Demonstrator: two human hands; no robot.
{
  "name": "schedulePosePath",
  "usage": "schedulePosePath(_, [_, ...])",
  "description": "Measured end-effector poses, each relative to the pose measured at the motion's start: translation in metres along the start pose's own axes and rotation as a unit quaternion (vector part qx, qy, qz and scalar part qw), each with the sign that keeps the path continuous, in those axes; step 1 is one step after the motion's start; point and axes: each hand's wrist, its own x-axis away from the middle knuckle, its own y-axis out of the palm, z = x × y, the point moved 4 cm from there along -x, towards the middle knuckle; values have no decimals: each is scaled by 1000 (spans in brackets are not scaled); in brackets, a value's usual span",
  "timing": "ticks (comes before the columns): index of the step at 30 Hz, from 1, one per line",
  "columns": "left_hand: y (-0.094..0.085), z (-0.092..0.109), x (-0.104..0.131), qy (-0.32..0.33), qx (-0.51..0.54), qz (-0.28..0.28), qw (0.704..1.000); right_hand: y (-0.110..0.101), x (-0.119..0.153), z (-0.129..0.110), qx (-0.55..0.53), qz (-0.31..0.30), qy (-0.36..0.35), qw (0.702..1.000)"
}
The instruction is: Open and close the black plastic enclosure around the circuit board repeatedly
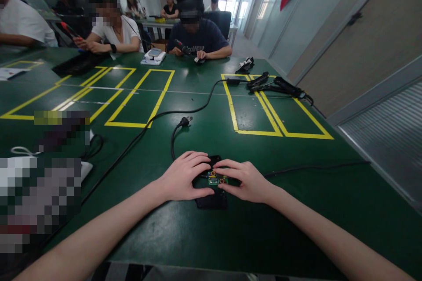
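Note:
A small green circuit board (213, 181) with copper-coloured coils sits in an open black plastic case (212, 202) on the table, close in front of me. My left hand (186, 176) curves around the case's left side, thumb at the front and fingers at the back. From the right, my right hand (247, 181) has its fingertips and thumb on the board's right part. The fingers cover much of the case and some of the board. A black cord with a plug (185, 121) runs out behind my left hand.
The green table (158, 237) carries yellow tape rectangles. A long black cable (161, 114) crosses it to black tool-like parts (277, 85) at the far right. Another cord (316, 168) lies at right. Blurred items fill the left edge. Co-workers sit opposite, near a white device (153, 55).

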Motion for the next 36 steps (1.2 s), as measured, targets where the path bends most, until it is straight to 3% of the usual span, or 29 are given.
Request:
schedulePosePath(11, [4, -7, -3, -15, 19, 18, 1000, 14, -7, -7, 14, 44, 68, 997])
schedulePosePath(20, [-10, -10, 4, -48, 32, 103, 993, 15, -15, 5, 108, 108, 66, 986])
schedulePosePath(28, [-9, -19, 7, -94, 77, 92, 988, 8, -18, 9, 77, 80, 89, 990])
schedulePosePath(36, [-10, -23, 5, -83, 10, 62, 995, 5, -14, 10, 51, 77, 122, 988])
